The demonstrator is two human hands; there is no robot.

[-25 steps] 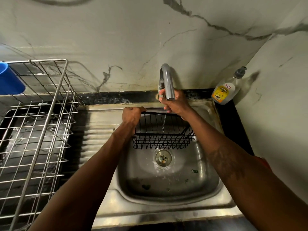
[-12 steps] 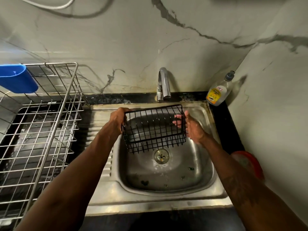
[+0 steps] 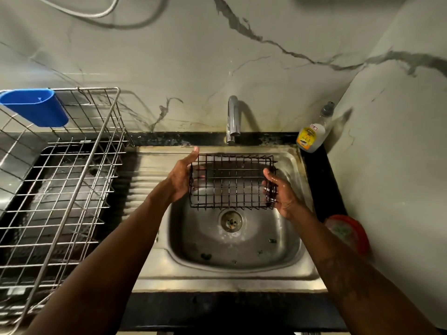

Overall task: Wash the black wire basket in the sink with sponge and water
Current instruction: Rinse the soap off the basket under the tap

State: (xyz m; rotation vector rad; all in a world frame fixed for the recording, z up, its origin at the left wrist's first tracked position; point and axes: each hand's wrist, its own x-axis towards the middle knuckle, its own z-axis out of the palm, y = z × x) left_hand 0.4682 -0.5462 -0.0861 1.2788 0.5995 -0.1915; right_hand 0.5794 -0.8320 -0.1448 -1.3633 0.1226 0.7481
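The black wire basket (image 3: 232, 182) hangs in the air over the steel sink (image 3: 232, 276), just below the tap (image 3: 233, 117). One of its grid faces is turned up toward me. My left hand (image 3: 180, 177) grips its left end, thumb pointing up along the outside and fingers behind the wires. Wet and shiny, my right hand (image 3: 281, 192) holds the right end, its fingers showing through the mesh. No water shows at the tap. No sponge is in view.
A dish soap bottle (image 3: 310, 136) stands at the sink's back right corner. A red-rimmed round object (image 3: 348, 233) sits on the right counter by the wall. A large metal dish rack (image 3: 72, 189) with a blue cup (image 3: 36, 107) fills the left.
My right hand left the tap and took the basket's right end. The water stream stopped. The basket was turned and levelled between both hands.
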